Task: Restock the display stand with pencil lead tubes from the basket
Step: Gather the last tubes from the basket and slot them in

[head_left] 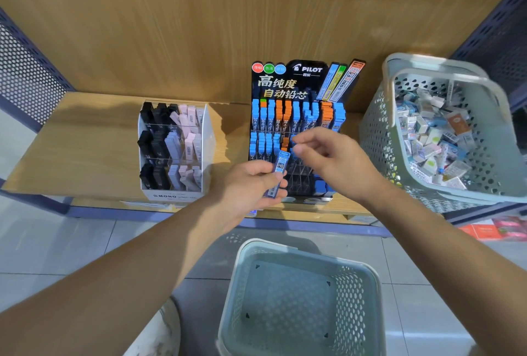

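A black Pilot display stand (299, 78) sits on the wooden shelf, its upper rows packed with blue and orange lead tubes and its lower slots partly bare. My left hand (251, 181) grips a blue HB lead tube (279, 170) just in front of the stand's lower rows. My right hand (328, 156) hovers beside it at the middle row, thumb and forefinger pinched at a blue tube top (293, 140) there. A pale green basket (285, 250) stands on the floor below, with nothing visible inside.
A white Mono box (205, 138) of black, grey and pink erasers stands left of the stand. A second green basket (379, 133) full of small packets sits on the shelf at right. Perforated metal panels flank the shelf (85, 141) on both sides.
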